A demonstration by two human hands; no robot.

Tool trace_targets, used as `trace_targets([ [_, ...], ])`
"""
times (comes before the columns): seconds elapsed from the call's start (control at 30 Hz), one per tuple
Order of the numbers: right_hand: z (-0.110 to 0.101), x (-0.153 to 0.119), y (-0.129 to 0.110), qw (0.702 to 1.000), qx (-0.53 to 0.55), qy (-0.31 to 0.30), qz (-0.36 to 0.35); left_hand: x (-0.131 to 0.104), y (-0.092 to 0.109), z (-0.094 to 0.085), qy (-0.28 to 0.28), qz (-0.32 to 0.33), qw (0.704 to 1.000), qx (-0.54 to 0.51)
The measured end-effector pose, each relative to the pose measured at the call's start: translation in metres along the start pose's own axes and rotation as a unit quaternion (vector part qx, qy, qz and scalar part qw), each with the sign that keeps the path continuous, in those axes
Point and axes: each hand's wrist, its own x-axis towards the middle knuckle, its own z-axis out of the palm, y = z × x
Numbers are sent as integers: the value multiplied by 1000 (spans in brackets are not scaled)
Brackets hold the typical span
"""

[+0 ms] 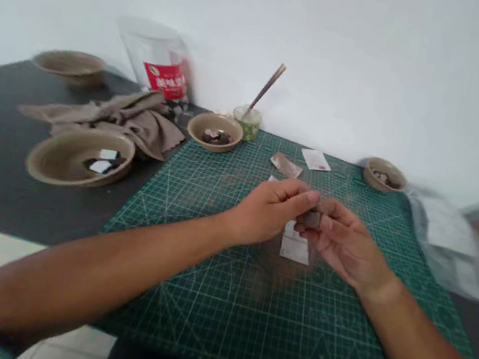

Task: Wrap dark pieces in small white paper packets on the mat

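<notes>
My right hand (343, 243) pinches a small flat grey-brown piece (310, 219) between thumb and fingers, above the middle of the green cutting mat (210, 297). My left hand (272, 209) meets it there with fingers curled and thumb pressed down at the piece's upper edge. Whatever lies under that thumb is hidden. Below the hands, a white printed paper slip (295, 249) lies on the mat, partly covered by them. Beyond the hands are a brown-stained paper piece (286, 165) and a white paper piece (316, 160).
A large bowl (51, 163) with dark and white pieces stands left, beside a brown cloth (125, 117). Behind are another bowl (70, 66), a clear jar (157, 65), a small bowl (214, 138) and a cup (249, 123) holding sticks. Right: a bowl (383, 182) and plastic bag (450, 239).
</notes>
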Motion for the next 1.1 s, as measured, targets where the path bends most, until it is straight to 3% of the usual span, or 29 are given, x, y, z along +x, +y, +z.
trace_targets([
  [0.1, -4, 2, -2, 993, -107, 26, -36, 0, 4, -2, 30, 44, 992, 117],
  [0.17, -12, 2, -7, 963, -248, 74, -71, 0, 5, -4, 63, 62, 979, 186],
  [0.27, -31, 2, -17, 844, -491, 167, -136, 2, 2, -7, 110, 57, 965, 230],
  [0.33, -46, 3, -24, 763, -587, 209, -172, 3, -1, -9, 129, 39, 964, 229],
  [0.4, -60, 5, -27, 708, -641, 228, -191, 4, -3, -9, 143, 26, 964, 224],
  [0.47, -71, 8, -26, 678, -690, 189, -167, 5, -5, -10, 149, 19, 964, 218],
  [0.57, -81, 11, -22, 655, -746, 85, -88, 5, -7, -11, 147, 4, 966, 214],
  [0.7, -86, 14, -18, 643, -738, 163, -122, 5, -8, -14, 147, -12, 966, 211],
  [0.83, -90, 15, -19, 635, -759, 118, -84, 6, -8, -15, 159, -10, 960, 229],
  [0.97, -93, 17, -18, 617, -762, 162, -113, 7, -9, -15, 157, -16, 962, 224],
  [1.03, -91, 18, -17, 619, -772, 116, -90, 7, -11, -15, 158, -10, 962, 224],
  [1.1, -85, 19, -16, 639, -757, 116, -76, 8, -11, -16, 155, -6, 961, 229],
])
